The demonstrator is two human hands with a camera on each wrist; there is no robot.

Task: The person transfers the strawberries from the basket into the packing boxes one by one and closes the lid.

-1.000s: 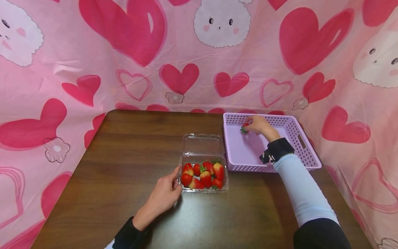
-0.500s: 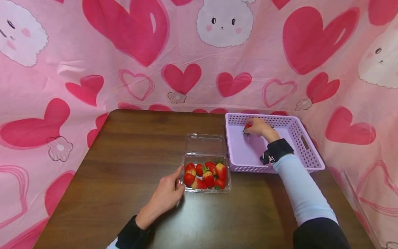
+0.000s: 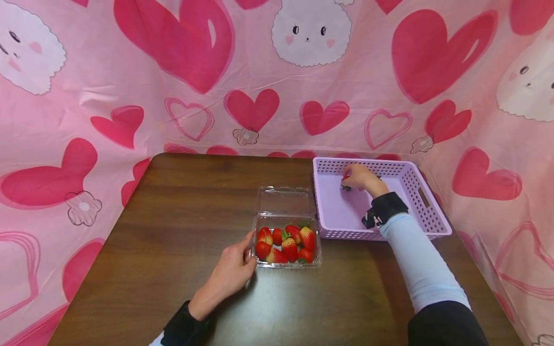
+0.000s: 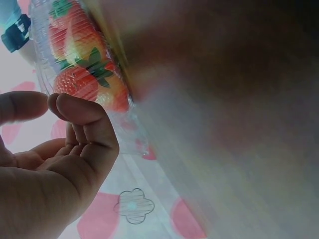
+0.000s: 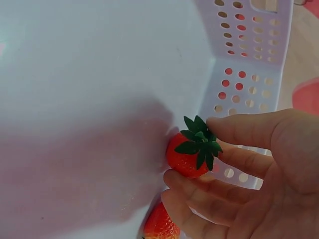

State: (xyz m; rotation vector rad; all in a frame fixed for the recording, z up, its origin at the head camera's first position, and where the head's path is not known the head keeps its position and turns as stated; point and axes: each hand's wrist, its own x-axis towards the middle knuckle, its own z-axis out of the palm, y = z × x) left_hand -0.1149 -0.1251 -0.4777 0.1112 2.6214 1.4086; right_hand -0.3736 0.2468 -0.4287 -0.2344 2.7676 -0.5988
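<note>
My right hand (image 3: pixel 360 177) reaches into the lilac basket (image 3: pixel 342 211) and holds a strawberry (image 5: pixel 189 158) between thumb and fingers. Its green leaf cap faces the wrist camera, near the perforated wall. Just below it in the right wrist view lies a second strawberry (image 5: pixel 162 224), partly behind the fingertips. With thumb and forefinger, my left hand (image 3: pixel 233 266) pinches the left edge of a clear plastic clamshell box (image 3: pixel 287 265). Several strawberries (image 3: pixel 289 249) sit inside this box, red with some paler yellowish parts. The lid (image 3: pixel 286 200) is folded back, away from me.
The box stands left of the basket, close to its front left corner, on a dark wooden table (image 3: pixel 186 202). Behind and at both sides hangs a pink cloth (image 3: pixel 294 79) with hearts. A handle slot (image 3: pixel 423 197) opens in the basket's right wall.
The strawberry in my right hand has turned and shifted slightly right, its red side now more covered by the fingers. The left hand stays on the box; the head view has shifted a little.
</note>
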